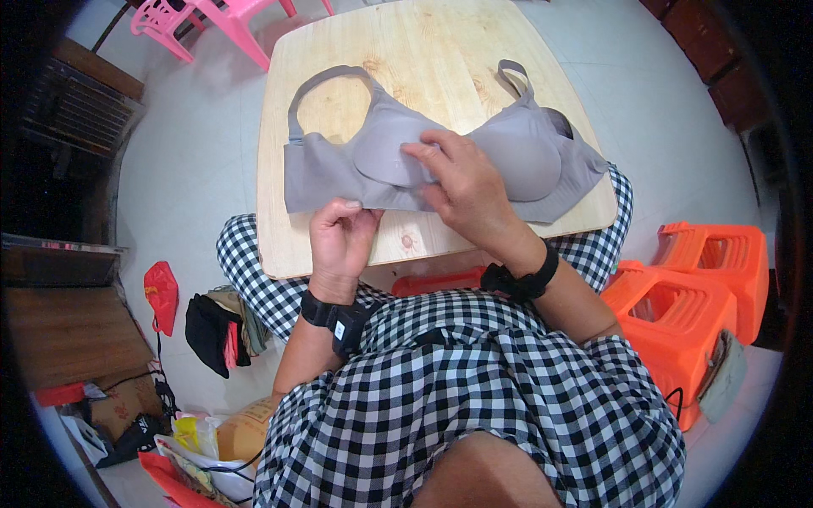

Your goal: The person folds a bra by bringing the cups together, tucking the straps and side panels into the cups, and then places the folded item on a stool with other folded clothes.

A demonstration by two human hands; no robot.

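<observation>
A grey bra [527, 159] lies spread across the wooden table [438, 44], its two moulded cups facing up. One shoulder strap [327, 71] loops out at the upper left; the other strap [516, 75] makes a smaller loop at the upper right. My left hand [343, 241] pinches the bra's lower edge at the table's near side, thumb on top and fingers partly hidden beneath. Over the inner side of the left cup is my right hand [460, 181], fingers spread and slightly blurred. Whether its fingertips touch the fabric I cannot tell.
Orange plastic stools [673, 317] stand on the floor at the right. Pink plastic chairs [232, 25] are beyond the table's far left corner. Folded dark cloth items [213, 330] and a red pouch [161, 297] lie on the left floor. Bags [222, 438] crowd the lower left.
</observation>
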